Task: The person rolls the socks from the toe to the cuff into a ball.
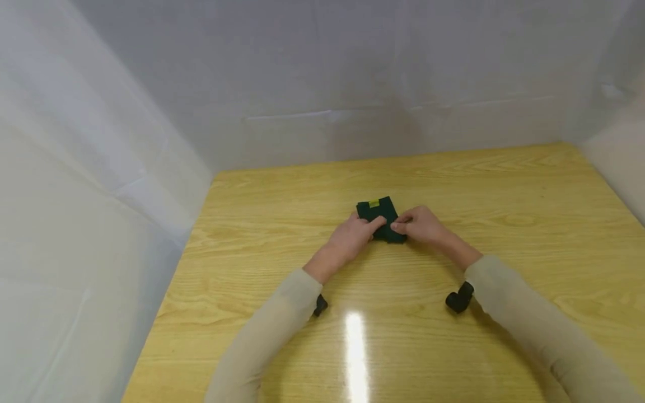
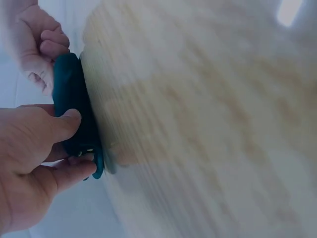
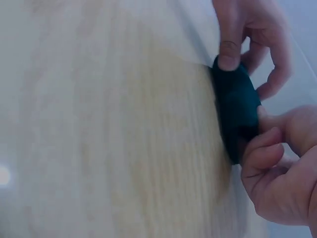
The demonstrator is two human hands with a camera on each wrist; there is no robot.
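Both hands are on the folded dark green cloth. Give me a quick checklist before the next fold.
1. Left hand grips the cloth: ok, thumb and fingers pinch its edge in the left wrist view.
2. Right hand grips the cloth: ok, fingers curl on it.
3. Cloth lies on the table: ok.
4. Cloth folded into a compact bundle: ok, yellow tag shows at the far edge.
5. Layers lined up evenly: cannot tell, the hands cover the near edge.
6. Bare table around the cloth: ok.
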